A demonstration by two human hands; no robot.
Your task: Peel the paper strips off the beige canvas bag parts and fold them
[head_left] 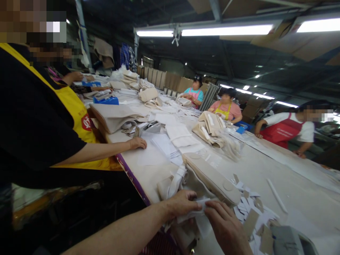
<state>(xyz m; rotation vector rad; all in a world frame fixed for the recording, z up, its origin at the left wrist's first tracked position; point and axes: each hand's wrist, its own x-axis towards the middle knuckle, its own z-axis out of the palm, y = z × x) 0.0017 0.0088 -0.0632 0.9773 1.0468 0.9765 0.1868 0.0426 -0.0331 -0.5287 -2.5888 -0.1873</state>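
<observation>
My left hand [183, 204] reaches in over the table's near edge, thumb and fingers closed on a thin white sheet [203, 203], paper or plastic. From the right, my right hand [225, 220] meets the same sheet, its fingertips close together at the sheet's edge. Just beyond my hands lies a beige bag [212, 177], with its long flat panel facing up. White wrapping [177, 181] is bunched at the bag's left end. Below my fingers, more translucent sheeting hangs down, and my hands partly hide it.
At left, a co-worker's hand [138, 143] rests on the table beside white sheets [166, 147]. Paper scraps [249, 212] and a grey device [289, 239] lie at right. Beige bags [208, 127] stand farther back. Several other people work around the table.
</observation>
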